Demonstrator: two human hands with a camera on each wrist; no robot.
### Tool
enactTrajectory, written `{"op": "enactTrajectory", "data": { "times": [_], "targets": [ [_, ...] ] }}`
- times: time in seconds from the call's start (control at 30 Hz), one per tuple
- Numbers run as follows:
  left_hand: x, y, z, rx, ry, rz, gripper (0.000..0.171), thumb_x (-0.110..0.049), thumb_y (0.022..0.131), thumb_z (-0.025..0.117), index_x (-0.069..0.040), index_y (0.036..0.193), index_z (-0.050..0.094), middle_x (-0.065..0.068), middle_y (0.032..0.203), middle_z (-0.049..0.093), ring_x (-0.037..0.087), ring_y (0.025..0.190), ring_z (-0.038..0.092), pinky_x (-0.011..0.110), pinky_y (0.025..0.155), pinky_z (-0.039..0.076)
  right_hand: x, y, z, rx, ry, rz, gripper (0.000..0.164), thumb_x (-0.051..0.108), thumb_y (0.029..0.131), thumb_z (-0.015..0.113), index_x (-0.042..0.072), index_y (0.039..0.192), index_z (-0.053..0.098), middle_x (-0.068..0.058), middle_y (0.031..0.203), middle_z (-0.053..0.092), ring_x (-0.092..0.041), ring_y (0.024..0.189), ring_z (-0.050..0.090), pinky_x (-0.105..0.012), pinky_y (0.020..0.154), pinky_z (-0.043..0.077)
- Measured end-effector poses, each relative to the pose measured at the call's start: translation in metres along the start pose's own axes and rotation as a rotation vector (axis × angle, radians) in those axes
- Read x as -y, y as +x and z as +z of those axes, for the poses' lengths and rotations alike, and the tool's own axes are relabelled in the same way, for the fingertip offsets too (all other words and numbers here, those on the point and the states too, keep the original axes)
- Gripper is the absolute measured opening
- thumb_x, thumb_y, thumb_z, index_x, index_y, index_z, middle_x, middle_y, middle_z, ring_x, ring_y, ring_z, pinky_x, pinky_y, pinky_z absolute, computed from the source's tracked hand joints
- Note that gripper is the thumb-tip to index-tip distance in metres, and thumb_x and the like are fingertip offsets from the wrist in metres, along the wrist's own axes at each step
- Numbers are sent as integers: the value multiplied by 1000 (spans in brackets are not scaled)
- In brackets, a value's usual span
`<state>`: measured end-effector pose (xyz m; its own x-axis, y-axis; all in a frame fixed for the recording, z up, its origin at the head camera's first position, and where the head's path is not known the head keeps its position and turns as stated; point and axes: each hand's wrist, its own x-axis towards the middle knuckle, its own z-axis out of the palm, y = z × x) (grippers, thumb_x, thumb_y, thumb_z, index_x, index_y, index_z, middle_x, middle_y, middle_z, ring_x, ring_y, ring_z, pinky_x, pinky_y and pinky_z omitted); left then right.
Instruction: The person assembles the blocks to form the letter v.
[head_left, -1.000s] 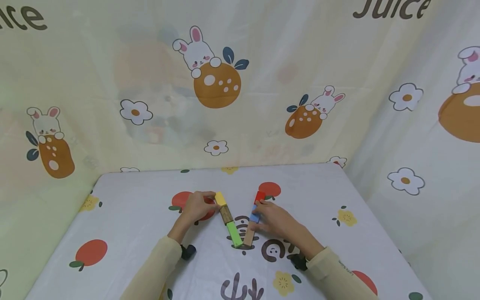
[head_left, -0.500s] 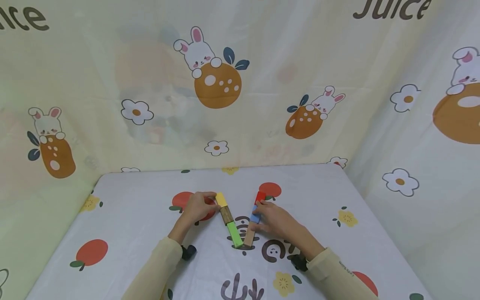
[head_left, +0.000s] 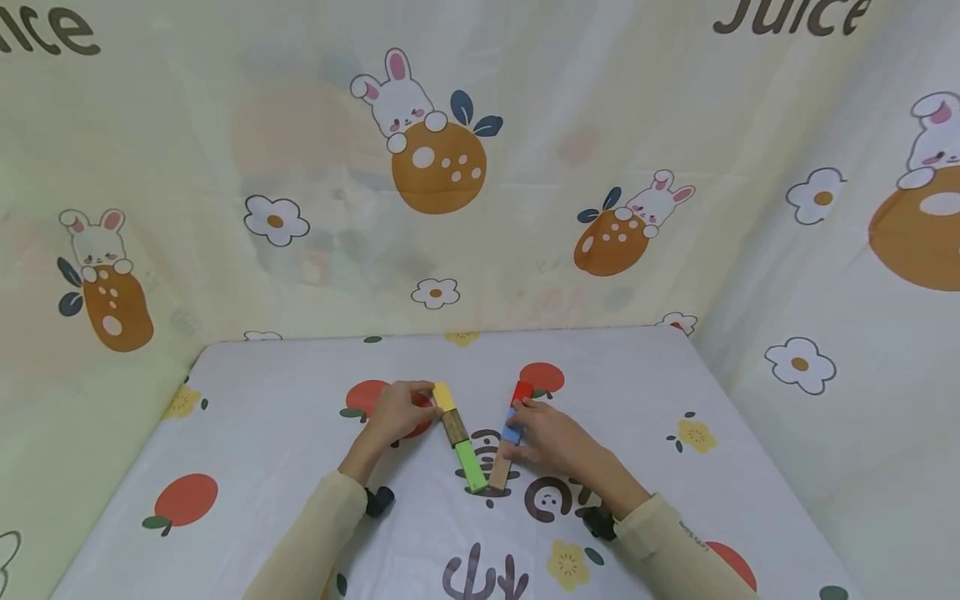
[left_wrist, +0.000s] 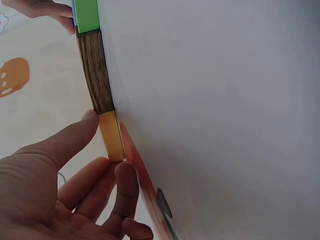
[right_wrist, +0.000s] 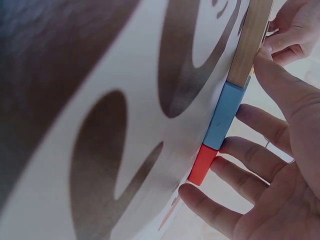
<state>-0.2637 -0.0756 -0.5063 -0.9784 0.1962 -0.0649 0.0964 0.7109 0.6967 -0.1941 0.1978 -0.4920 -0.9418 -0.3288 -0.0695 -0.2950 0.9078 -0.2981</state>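
Observation:
Two rows of small blocks meet near the viewer in a V. The left row runs from a yellow block (head_left: 444,397) through a dark wood-grain block (head_left: 454,428) to a green block (head_left: 471,467). A red block (head_left: 522,390), a blue block (head_left: 512,433) and a light wooden block (head_left: 499,468) make up the right row. My left hand (head_left: 393,412) touches the yellow block, its thumb near the joint with the dark block, its fingertips at the far end. Along the right row's outer side, my right hand (head_left: 558,435) rests extended fingers on the red and blue blocks, thumb against the wooden one.
A white tablecloth (head_left: 285,450) printed with fruit, flowers and dark lettering covers the table. Behind it hangs a pale curtain (head_left: 337,267) with rabbit prints, and another stands at the right. A small dark device (head_left: 379,502) sits at the left wrist.
Both hands and the blocks hold their places; only the head view has shifted slightly.

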Motion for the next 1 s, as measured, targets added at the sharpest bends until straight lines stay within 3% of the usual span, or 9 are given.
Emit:
{"op": "enactTrajectory", "data": {
  "times": [0.83,1.0],
  "targets": [
    [-3,-3,1,-7,-4,-4,51,-27,90,84,-11,137,72,12,133,74,29,120,64,52,106,57,-1,0,1,-11,-1,5,56,45,87,86,14,131,73,-9,139,71,-33,139,60,-51,110,56],
    [-4,-4,1,-18,-20,-1,50,-29,95,80,-9,139,70,13,136,73,32,125,64,54,107,57,-1,-1,0,-11,-14,-3,55,45,87,86,14,131,73,-10,141,70,-34,139,60,-52,110,56]
  ]
}}
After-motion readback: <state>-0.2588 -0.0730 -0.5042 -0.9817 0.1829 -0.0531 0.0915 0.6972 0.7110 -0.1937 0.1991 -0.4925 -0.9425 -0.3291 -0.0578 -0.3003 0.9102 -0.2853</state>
